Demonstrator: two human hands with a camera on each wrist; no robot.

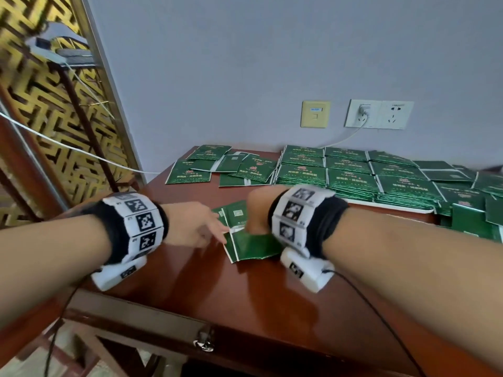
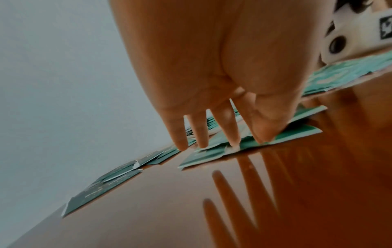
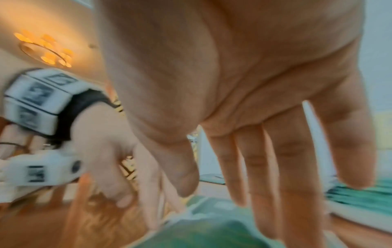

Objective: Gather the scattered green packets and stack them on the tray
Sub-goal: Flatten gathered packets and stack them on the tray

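A small loose pile of green packets (image 1: pixel 246 238) lies on the red-brown table (image 1: pixel 206 289) between my hands. My left hand (image 1: pixel 197 224) reaches in from the left with straight fingers. In the left wrist view its fingertips (image 2: pixel 232 142) press on the edge of these packets (image 2: pixel 282 135). My right hand (image 1: pixel 258 210) hangs over the pile's right side; in the right wrist view its fingers (image 3: pixel 295 184) are straight and spread above a packet (image 3: pixel 203 233) and hold nothing. At the back right, neat stacks of packets (image 1: pixel 351 175) fill a white tray (image 1: pixel 394 207).
More green packets (image 1: pixel 217 165) lie scattered at the back left of the table, and others (image 1: pixel 473 208) are heaped right of the tray. Wall sockets (image 1: pixel 378 114) with a plugged white cable sit behind. A gold lattice screen (image 1: pixel 40 104) stands to the left. The table's front edge has a drawer latch (image 1: pixel 203 342).
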